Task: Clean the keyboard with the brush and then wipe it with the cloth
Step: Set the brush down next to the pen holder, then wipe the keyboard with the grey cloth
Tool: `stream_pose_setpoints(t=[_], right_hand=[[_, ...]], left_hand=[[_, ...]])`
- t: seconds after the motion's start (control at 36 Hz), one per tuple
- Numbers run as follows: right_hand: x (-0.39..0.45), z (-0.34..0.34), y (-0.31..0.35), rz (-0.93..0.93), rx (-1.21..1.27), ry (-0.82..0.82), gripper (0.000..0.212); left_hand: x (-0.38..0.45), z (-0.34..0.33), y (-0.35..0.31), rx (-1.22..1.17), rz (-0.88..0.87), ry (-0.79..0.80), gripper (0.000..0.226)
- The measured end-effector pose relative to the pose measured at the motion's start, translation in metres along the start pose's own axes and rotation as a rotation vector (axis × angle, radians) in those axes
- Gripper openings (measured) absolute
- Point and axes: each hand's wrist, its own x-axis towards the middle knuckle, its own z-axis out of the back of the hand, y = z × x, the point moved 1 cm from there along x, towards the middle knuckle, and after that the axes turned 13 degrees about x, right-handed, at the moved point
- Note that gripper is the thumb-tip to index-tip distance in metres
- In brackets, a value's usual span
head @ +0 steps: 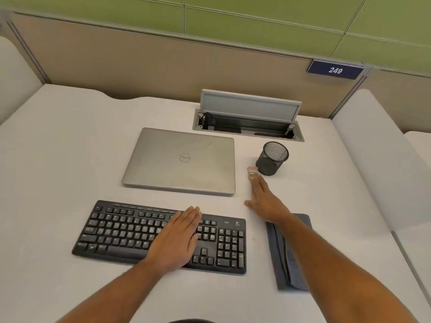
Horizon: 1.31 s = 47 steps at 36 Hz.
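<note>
Keyboard [130,231]: black, full-size with a number pad, lying flat on the white desk [58,159]; every place below is given relative to it.
Left hand [177,238]: rests palm-down on the keyboard's right-centre keys, fingers straight and close together, pointing away from the person; it grips nothing.
Right hand [263,201]: off the keyboard's far right corner, stretched forward over the desk, fingers extended and lying fairly flat, thumb spread to the side; the fingertips reach the near end of the brush. Whether they already press or pinch it cannot be told.
Brush [252,172]: small, with pale pinkish bristles and a metallic ferrule; it lies beyond the keyboard's right end, on the desk, its bristle end just beside the base of the pen cup. Its handle is hidden under the right hand's fingers.
Cloth [293,271]: grey-blue, folded into a long strip, lying flat just to the right of the keyboard and roughly parallel to its short edge; the right forearm passes over its far end.
Pen cup [272,158]: black wire mesh, upright, beyond the keyboard's right end.
Laptop [180,160]: silver, lid closed, logo facing up, directly behind the keyboard, near it but apart.
Cable box [248,125]: recessed in the desk behind the laptop, well apart from the keyboard, its grey lid standing open.
Number plate [335,70]: blue, reading 249, on the partition far behind the keyboard's right side.
</note>
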Motion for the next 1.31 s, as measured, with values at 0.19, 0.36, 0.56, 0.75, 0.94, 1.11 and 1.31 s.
stream_pose_setpoints(t=[0.19,0.36,0.56,0.75,0.94,1.11,1.31], right_hand=[[-0.043,0.004,0.006,-0.013,-0.062,-0.354,0.075],[-0.131,-0.023,-0.009,-0.233,-0.121,-0.583,0.084],[-0.170,-0.063,-0.024,-0.525,-0.181,-0.406,0.098],[-0.174,-0.058,-0.023,-0.513,-0.102,-0.523,0.048],[-0.188,-0.016,0.040,-0.432,0.770,-0.702,0.026],[-0.190,-0.018,0.088,-0.454,1.632,-0.632,0.023],[-0.164,-0.052,0.108,-0.437,1.191,-0.653,0.022]], left_hand=[[0.000,-0.004,0.000,-0.029,0.011,-0.013,0.061],[-0.001,-0.005,0.001,-0.027,0.014,-0.022,0.061],[0.000,-0.003,-0.001,-0.028,0.006,-0.012,0.062],[0.002,-0.001,0.002,-0.049,-0.024,0.008,0.061],[-0.009,-0.001,0.034,-0.086,0.007,0.002,0.065],[-0.030,-0.003,0.087,-0.112,0.128,0.022,0.069],[-0.052,-0.015,0.141,-0.163,0.233,0.007,0.077]])
